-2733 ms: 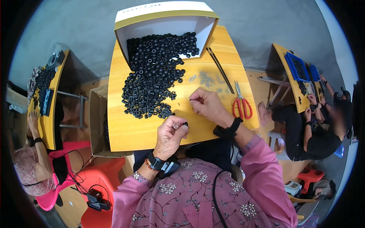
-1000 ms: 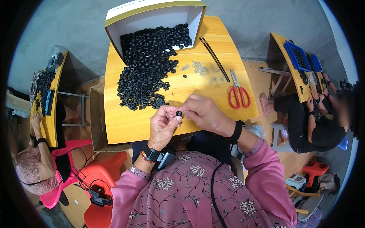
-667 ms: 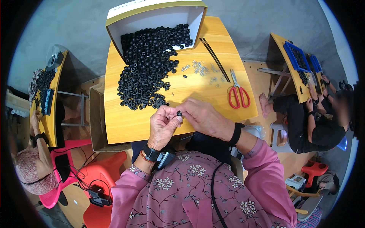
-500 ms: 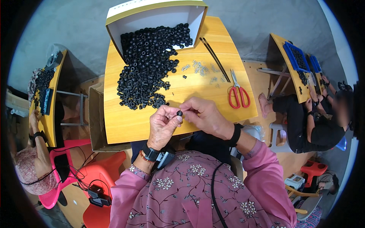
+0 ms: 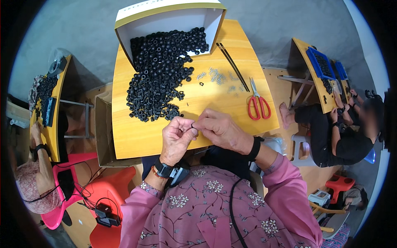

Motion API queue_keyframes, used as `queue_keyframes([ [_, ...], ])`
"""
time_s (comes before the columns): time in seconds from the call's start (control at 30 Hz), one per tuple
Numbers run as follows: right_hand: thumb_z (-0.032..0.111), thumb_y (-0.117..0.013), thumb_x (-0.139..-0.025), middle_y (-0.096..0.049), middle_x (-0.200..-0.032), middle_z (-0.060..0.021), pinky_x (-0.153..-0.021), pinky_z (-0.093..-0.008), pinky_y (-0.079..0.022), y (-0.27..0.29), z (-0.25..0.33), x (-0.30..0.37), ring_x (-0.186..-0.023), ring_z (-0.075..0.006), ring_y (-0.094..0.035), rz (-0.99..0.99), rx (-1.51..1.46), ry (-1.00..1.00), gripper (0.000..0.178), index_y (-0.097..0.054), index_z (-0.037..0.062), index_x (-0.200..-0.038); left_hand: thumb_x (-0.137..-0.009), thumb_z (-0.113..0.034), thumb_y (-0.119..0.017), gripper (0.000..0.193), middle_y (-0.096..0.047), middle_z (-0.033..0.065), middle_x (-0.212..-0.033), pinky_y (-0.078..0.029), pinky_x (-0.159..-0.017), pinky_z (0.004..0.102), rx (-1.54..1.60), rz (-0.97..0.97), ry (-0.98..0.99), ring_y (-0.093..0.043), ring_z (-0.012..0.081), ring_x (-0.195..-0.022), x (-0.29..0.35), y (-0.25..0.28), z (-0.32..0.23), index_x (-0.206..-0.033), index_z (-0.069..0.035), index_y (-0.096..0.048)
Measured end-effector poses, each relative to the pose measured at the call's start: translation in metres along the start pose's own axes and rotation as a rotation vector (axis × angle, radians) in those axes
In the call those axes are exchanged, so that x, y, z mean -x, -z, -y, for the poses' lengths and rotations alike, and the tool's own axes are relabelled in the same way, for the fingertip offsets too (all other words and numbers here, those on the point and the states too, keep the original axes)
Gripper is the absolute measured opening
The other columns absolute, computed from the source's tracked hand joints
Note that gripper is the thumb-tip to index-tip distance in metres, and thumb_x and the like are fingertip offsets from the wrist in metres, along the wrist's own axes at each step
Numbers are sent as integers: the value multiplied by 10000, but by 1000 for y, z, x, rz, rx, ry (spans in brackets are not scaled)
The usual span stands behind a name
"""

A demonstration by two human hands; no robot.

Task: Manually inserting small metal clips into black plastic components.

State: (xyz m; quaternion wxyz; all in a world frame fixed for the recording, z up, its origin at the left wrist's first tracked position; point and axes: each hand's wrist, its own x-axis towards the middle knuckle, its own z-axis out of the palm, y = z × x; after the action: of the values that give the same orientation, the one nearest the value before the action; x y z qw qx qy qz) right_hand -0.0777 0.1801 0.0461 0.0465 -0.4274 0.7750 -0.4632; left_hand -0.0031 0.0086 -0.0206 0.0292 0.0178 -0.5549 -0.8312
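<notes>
My left hand (image 5: 175, 139) pinches a small round black plastic piece (image 5: 193, 126) just off the table's near edge. Against it presses my right hand (image 5: 223, 131), thumb and fingertips drawn together; whatever they grip is hidden. Fingers cover most of the piece. Beyond my hands, a heap of similar black pieces (image 5: 155, 89) spills from a white box (image 5: 171, 7) lying on its side. Tiny silvery parts (image 5: 216, 75) are scattered to the right of the heap.
Red-handled scissors (image 5: 259, 105) and a pair of dark chopsticks (image 5: 233, 67) lie at the right of the yellow table (image 5: 136, 142). A cardboard box (image 5: 104, 132) stands on the left. Other people sit at side tables, one with blue trays (image 5: 320, 63).
My right fingertips have closed in on the black piece, which shows less now. The two hands remain together in nearly the same place.
</notes>
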Motion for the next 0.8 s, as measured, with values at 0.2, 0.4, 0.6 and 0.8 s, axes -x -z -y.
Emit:
queue_keyframes([
  [0.2,-4,-658,-874,-652,-873,-101,-677,-300,-509,8,-38,-12,-826,-215,-667,-24,-52,-180,161,-688,-6,-1032,-920,70,-632,152,-659,26,-900,-540,-722,234,11,-11,11,-631,81,-780,-1,0,-1,-1035,-16,-585],
  [0.4,73,-643,-869,-664,-954,-241,-800,-472,-512,15,-75,-55,-923,-415,-642,-247,297,-239,192,-666,-44,-1020,-908,89,-638,173,-639,0,-893,-529,-720,222,43,-15,14,-610,57,-777,1,-1,-2,-1038,-15,-589],
  [0.6,107,-655,-849,-644,-927,-246,-816,-482,-492,10,-80,-68,-881,-457,-613,-98,471,-225,183,-644,-38,-961,-915,80,-625,160,-642,11,-884,-518,-702,219,51,-20,22,-607,67,-750,1,-2,-4,-1036,-16,-582],
  [0.8,45,-638,-877,-650,-859,-202,-735,-423,-527,9,-38,-43,-794,-361,-653,-141,126,-278,88,-618,-33,-912,-915,78,-635,171,-635,3,-880,-521,-701,215,36,-18,32,-602,60,-758,-1,-1,-4,-1053,-11,-586],
])
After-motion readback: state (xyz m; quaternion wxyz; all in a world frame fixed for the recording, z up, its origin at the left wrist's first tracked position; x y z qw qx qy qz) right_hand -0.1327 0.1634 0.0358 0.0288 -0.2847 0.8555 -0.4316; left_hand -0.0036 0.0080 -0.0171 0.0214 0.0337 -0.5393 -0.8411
